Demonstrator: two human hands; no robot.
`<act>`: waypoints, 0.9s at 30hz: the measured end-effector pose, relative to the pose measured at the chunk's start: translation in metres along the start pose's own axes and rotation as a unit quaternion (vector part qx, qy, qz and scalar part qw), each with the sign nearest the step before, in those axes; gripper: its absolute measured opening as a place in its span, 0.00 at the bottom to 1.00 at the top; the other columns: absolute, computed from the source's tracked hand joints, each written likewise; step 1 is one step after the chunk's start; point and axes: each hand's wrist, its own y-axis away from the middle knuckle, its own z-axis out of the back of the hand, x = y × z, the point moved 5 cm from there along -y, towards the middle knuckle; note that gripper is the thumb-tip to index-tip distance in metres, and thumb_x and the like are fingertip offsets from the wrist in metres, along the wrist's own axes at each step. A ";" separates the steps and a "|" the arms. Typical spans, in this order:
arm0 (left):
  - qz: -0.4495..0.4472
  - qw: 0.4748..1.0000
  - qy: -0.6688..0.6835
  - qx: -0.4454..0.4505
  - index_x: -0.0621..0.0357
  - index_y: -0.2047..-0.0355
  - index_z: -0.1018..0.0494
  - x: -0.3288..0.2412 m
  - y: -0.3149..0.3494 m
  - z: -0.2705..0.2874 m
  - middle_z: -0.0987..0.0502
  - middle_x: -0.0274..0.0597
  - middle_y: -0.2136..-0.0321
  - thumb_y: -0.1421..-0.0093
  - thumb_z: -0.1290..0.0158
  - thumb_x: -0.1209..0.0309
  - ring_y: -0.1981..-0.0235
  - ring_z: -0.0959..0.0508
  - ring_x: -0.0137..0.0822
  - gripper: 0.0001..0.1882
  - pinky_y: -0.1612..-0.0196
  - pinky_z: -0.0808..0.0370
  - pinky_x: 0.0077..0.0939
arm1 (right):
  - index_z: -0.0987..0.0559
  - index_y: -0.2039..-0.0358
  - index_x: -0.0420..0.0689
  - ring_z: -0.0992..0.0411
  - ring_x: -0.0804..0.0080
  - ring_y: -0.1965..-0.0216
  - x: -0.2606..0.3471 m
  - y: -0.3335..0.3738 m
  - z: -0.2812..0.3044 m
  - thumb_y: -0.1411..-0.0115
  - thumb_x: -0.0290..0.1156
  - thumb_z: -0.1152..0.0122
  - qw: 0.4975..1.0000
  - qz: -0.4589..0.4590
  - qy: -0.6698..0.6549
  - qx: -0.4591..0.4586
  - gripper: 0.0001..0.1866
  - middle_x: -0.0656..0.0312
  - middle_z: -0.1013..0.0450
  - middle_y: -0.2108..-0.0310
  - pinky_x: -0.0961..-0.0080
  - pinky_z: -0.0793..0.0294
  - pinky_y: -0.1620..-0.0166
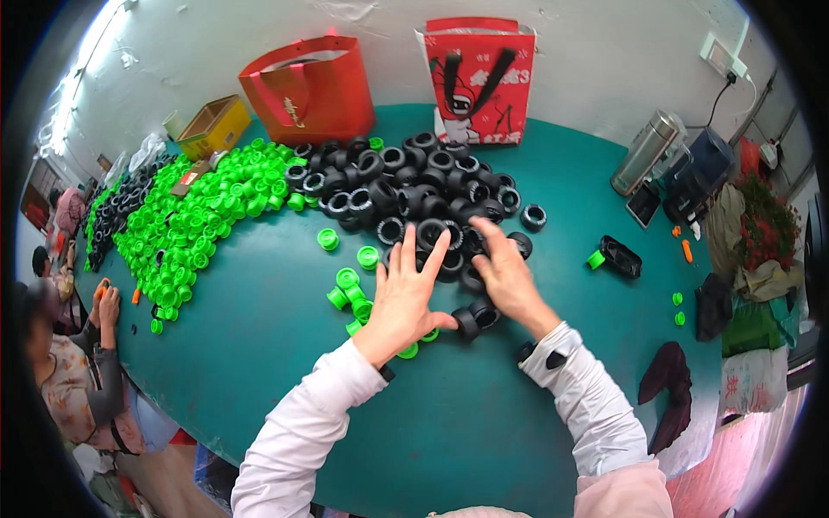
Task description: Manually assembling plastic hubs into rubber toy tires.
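My left hand (403, 298) lies over the near edge of a heap of black toy tyres (380, 194), its fingers spread and nothing gripped. A few loose green wheel hubs (347, 278) sit beside and partly under it. To the right, my right hand (509, 281) rests at the same edge, fingers apart, touching or just above some tyres. Between my two hands lie a couple of tyres (467, 324) near the left thumb. What is under my palms is hidden.
A big pile of green hubs (199, 216) spreads left on the green table (466, 414). Red paper bags (315, 95) stand at the wall, beside a yellow box (216, 125). At right are a steel flask (646, 151), a black tray (620, 257) and dark cloth (667, 393). Another person (78, 371) sits left.
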 end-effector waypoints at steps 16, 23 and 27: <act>-0.080 0.995 0.034 0.042 0.53 0.46 0.28 -0.065 0.054 -0.019 0.31 0.51 0.51 0.60 0.39 0.82 0.44 0.33 0.57 0.36 0.51 0.32 0.50 | 0.29 0.47 0.43 0.26 0.63 0.53 0.037 0.116 0.006 0.30 0.24 0.49 0.946 -0.228 -0.228 -0.025 0.12 0.56 0.27 0.54 0.69 0.28 0.47; -0.093 0.992 0.064 0.049 0.50 0.38 0.32 -0.089 0.102 -0.017 0.35 0.57 0.42 0.59 0.36 0.80 0.41 0.35 0.58 0.43 0.48 0.32 0.47 | 0.28 0.43 0.46 0.26 0.55 0.49 0.057 0.166 0.024 0.31 0.24 0.49 0.982 -0.164 -0.091 -0.029 0.16 0.53 0.30 0.47 0.65 0.27 0.46; -0.096 0.995 0.005 0.023 0.50 0.34 0.36 -0.091 0.098 -0.022 0.40 0.63 0.36 0.56 0.36 0.81 0.39 0.35 0.62 0.46 0.43 0.33 0.51 | 0.27 0.42 0.46 0.27 0.50 0.49 0.063 0.160 0.037 0.33 0.22 0.45 0.988 -0.137 0.058 -0.043 0.19 0.52 0.31 0.47 0.63 0.24 0.52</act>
